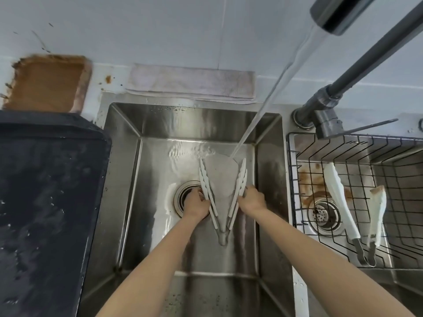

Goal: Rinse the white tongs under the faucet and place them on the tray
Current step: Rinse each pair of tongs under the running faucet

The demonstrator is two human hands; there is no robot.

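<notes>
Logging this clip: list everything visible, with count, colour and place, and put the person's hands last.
White plastic tongs: one pair, white, spread open in the left basin under the water stream.
Steel double sink: one, silver, centre.
Dark metal faucet: one, grey, upper right, running.
Black tray: one, black, wet, left of the sink.
Black wire rack: one, black, in the right basin.
Other white tongs: one pair, white with brown stains, lying in the rack.
Folded cloth: one, pale, behind the sink.
Brown board: one, brown, upper left.
Left hand: holds the tongs' left arm.
Right hand: holds the right arm.
</notes>
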